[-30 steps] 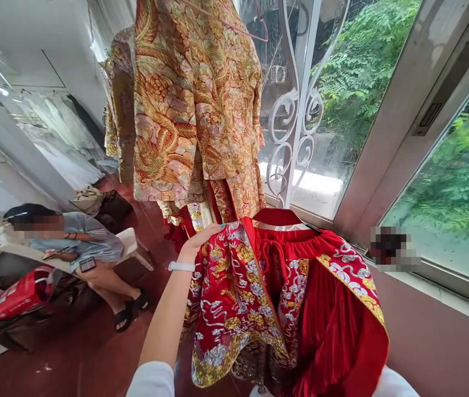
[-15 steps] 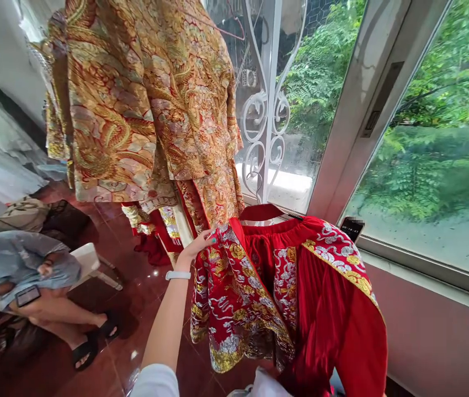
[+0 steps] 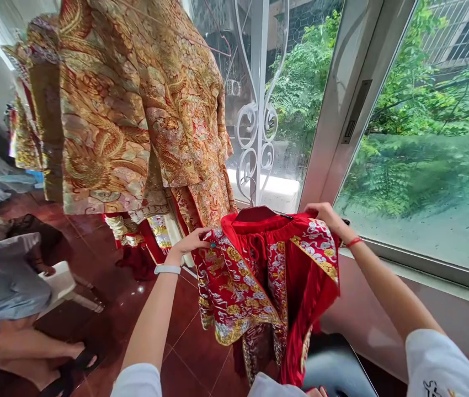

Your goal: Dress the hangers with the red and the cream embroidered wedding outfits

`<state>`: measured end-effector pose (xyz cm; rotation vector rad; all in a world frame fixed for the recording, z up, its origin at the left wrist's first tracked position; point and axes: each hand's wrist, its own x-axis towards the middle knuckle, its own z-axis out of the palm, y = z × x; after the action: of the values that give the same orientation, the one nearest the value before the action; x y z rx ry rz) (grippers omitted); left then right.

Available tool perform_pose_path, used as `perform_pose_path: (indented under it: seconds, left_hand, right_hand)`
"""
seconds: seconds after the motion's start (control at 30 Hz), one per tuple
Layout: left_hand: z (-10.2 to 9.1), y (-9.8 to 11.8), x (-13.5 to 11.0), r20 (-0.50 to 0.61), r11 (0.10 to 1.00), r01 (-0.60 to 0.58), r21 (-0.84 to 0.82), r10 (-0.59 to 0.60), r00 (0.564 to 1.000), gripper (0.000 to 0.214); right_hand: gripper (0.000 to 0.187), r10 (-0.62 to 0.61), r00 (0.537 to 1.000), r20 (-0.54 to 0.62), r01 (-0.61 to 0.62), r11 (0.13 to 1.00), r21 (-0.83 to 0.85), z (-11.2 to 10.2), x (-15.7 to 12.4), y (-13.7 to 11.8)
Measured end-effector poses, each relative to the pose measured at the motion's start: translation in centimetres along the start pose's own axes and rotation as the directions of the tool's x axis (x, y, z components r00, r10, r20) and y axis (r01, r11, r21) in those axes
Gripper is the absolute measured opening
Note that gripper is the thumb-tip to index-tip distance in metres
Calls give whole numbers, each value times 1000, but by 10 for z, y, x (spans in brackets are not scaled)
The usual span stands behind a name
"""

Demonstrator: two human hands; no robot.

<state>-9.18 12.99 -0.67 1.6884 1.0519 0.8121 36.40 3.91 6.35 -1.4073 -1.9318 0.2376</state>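
A red embroidered garment [image 3: 259,275] with gold and silver thread hangs from a red hanger [image 3: 259,212] in front of me. My left hand [image 3: 191,242] pinches its left shoulder edge. My right hand [image 3: 328,218] grips its right shoulder edge. Both arms reach forward, holding the garment spread between them at chest height.
A large gold brocade robe [image 3: 135,110] hangs just behind, upper left. A window [image 3: 425,154] with a white scroll grille [image 3: 257,138] fills the right. Another person [image 3: 6,309] sits at lower left by a white stool [image 3: 63,281]. The floor is dark red tile [image 3: 185,353].
My right hand has come into view and taken the garment's right shoulder. The garment is raised and drawn narrower. The view has turned right, pushing the seated person toward the left edge.
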Motion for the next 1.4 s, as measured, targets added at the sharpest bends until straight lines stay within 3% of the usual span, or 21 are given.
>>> perform_pose_path:
  seconds: [0.1,0.17,0.23,0.37,0.47,0.53,0.6,0.67,0.77,0.87,0.93,1.0,1.1,1.17,1.23,1.27,1.33,1.4]
  left_hand:
    - [-6,7,-1,45,999,-25,22,24,999,74]
    - [-8,7,-6,37,997,-75,30,74,997,82]
    - [-8,4,-13,22,992,-119,43,118,993,87]
    - [-4,-17,-25,-108,978,-176,110,188,976,88]
    - [3,-37,-27,-246,985,-143,92,162,956,90]
    - [10,-46,-29,-338,982,-147,120,180,924,84]
    - [22,-48,-35,-428,966,-168,198,239,871,72]
    - [39,-44,-45,-529,950,-159,270,284,800,59]
    - [71,-31,-64,-704,944,-79,319,292,647,49]
    - [102,-20,-82,-834,948,6,319,278,477,52]
    - [119,-20,-93,-854,941,42,336,286,435,59]
    - [136,-27,-105,-852,923,90,374,304,426,66]
    - [165,-41,-118,-846,899,163,405,302,439,65]
    - [183,-45,-117,-798,908,152,392,253,547,65]
    - [195,-42,-106,-705,928,130,350,170,688,72]
    - [199,-39,-98,-662,937,129,325,128,738,75]
    - [202,-32,-80,-605,949,132,286,72,793,73]
    - [204,-31,-67,-583,957,102,270,78,809,63]
  right_hand:
    - [20,-131,991,31,133,920,-367,-26,22,-25]
    - [28,-163,986,31,158,874,-460,-38,20,-48]
    - [32,-149,987,57,159,882,-443,-37,2,-70]
    - [50,-86,992,89,108,952,-286,8,-51,-83]
    - [63,-11,998,-60,0,984,-178,53,-75,-63]
    - [67,81,976,-202,-114,981,-155,73,-82,-44]
    - [63,195,935,-297,-250,955,-161,83,-86,-32]
    - [57,271,913,-305,-326,934,-144,90,-89,-36]
    - [52,269,925,-268,-281,960,-6,109,-92,-72]
    - [57,220,951,-216,-189,970,153,146,-95,-113]
    - [66,257,954,-152,-228,956,183,174,-97,-123]
    - [72,278,958,-75,-260,947,191,196,-102,-115]
    - [68,223,974,-32,-207,942,263,215,-118,-85]
    - [61,260,958,-117,-214,927,308,221,-130,-67]
    - [55,361,900,-244,-277,906,320,223,-136,-57]
    - [54,405,861,-308,-312,898,309,223,-137,-55]
    - [56,442,801,-404,-374,896,240,225,-131,-54]
    - [52,413,802,-430,-401,908,124,225,-119,-54]
